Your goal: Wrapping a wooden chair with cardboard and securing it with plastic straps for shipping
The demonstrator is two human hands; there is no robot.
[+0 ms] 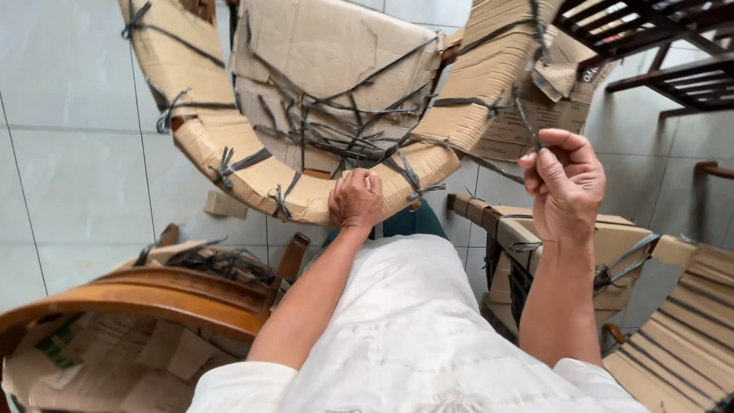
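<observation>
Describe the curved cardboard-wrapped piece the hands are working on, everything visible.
The curved piece wrapped in brown corrugated cardboard arcs like a U across the top of the view, above a pale tiled floor. Dark plastic straps bind it, knotted at intervals, with loose ends sticking out. The cardboard is creased and torn; a little wood shows through near the left bend. The left hand grips its lower edge; the right hand pinches one strap pulled off its right arm.

Two hands (355,200) (564,183), one cardboard-wrapped curved frame (252,172), three other wrapped furniture pieces (138,302).
</observation>
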